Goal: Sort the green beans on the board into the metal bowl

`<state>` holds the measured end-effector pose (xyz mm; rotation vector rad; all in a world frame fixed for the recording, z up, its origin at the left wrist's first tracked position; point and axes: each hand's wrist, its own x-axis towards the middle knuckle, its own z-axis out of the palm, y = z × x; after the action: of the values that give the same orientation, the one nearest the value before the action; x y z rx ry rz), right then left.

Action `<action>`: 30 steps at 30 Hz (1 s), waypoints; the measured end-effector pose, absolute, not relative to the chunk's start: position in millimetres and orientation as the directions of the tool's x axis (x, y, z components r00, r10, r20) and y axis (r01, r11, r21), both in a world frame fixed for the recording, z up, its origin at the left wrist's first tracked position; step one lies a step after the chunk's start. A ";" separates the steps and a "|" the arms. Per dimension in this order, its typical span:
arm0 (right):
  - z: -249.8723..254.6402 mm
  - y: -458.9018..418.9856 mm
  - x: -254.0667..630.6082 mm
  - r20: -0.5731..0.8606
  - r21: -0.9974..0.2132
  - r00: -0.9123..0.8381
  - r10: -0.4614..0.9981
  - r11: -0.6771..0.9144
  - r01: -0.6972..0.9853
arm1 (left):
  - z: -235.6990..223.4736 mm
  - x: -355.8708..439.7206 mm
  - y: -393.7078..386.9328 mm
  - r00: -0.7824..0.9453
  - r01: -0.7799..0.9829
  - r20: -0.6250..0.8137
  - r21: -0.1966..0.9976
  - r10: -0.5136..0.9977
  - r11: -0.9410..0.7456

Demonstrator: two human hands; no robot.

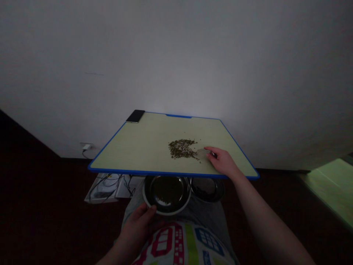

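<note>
Two hands busy — right hand point(222, 159) pinches a clear tool point(203, 152) beside grains point(182, 148) mid-table point(118, 152), left hand point(139, 219) grips the bowl point(172, 213) below the edge. I'd keep strokes low — those grains probably roll.

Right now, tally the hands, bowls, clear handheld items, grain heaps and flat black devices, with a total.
Hands: 2 (left hand, right hand)
Bowls: 2 (left bowl, right bowl)
Clear handheld item: 1
Grain heap: 1
Flat black device: 1
Total: 7
</note>
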<state>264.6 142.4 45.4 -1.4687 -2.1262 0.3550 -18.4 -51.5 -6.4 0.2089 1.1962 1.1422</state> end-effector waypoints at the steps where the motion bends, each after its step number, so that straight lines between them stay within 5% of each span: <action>1: 45.3 142.2 264.6 0.271 -0.497 -0.273 0.923 0.377 0.782 | -6.2 -18.7 -51.5 -0.078 -0.581 -0.620 0.664 0.781 0.470; 30: 47.2 137.4 258.1 0.271 -0.483 -0.308 0.912 0.406 0.776 | -1.9 -16.6 -49.0 -0.091 -0.584 -0.637 0.657 0.765 0.478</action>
<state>258.1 137.4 47.2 -1.4342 -2.1641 0.3591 -16.6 -49.0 -1.9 0.1896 1.2169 1.1362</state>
